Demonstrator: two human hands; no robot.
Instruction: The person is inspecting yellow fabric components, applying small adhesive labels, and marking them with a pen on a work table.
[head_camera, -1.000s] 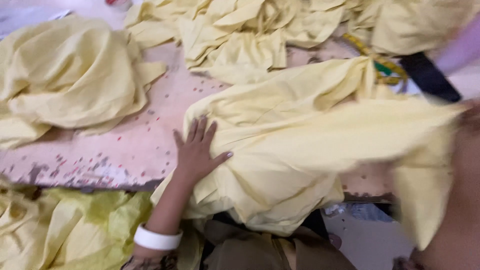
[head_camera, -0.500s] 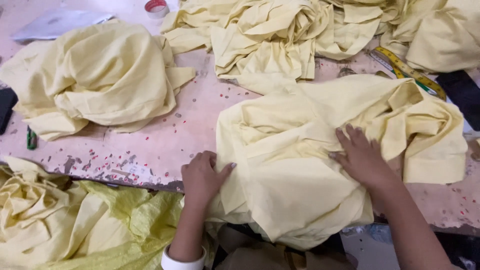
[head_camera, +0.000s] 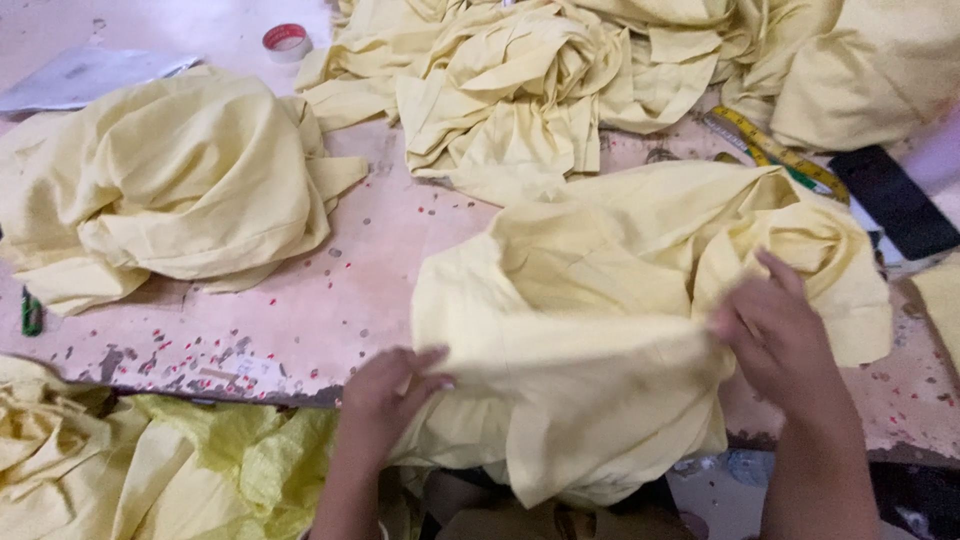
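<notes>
Now your left hand (head_camera: 385, 395) and right hand (head_camera: 775, 325) both pinch the pale yellow cloth (head_camera: 590, 330) with closed fingers at the near tabletop (head_camera: 330, 300) edge.

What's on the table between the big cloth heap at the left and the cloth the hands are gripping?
Only bare pink tabletop with paint flecks separates the left heap from the gripped cloth, in the head view.

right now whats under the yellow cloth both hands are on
The yellow cloth lies on the pink table, its front hanging over the edge. The left hand and right hand grip it. Anything beneath is covered.
</notes>
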